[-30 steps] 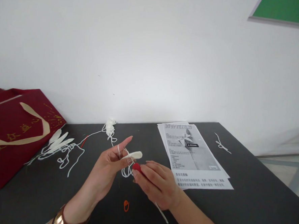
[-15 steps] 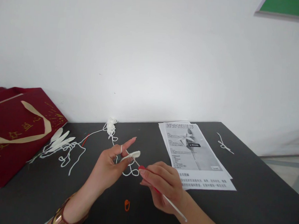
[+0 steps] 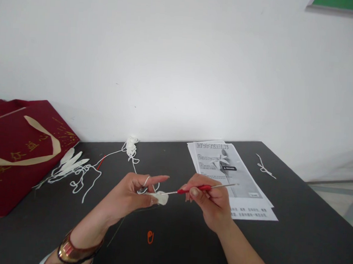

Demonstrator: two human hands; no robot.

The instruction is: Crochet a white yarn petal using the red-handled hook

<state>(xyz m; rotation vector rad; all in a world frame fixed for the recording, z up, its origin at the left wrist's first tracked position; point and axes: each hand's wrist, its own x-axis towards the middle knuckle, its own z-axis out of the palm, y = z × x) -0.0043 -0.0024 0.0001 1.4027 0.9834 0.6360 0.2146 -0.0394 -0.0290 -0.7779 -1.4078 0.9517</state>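
Note:
Between the thumb and fingers of my left hand [image 3: 132, 195] is a small white crochet piece [image 3: 162, 198], its index finger stretched out with white yarn looped round it. My right hand [image 3: 211, 202] grips a crochet hook [image 3: 201, 187] by its red handle. The hook's metal tip reaches left to the crochet piece; whether it sits inside a stitch I cannot tell. A thin wire-like strand hangs below my left hand. From that hand the yarn runs back to a white yarn bundle [image 3: 131, 146] by the wall.
An orange stitch marker [image 3: 150, 237] lies near the front. White crocheted petals [image 3: 73, 163] with loose yarn tails and a thin red stick [image 3: 101, 161] lie left, beside a dark red gift bag [image 3: 19, 158]. Printed sheets [image 3: 242, 180] and a short yarn piece [image 3: 264, 168] lie right.
My right hand has moved right and up, and the hook has turned from slanting down-right to nearly level. My left hand has tilted, lowering its index finger and the crochet piece.

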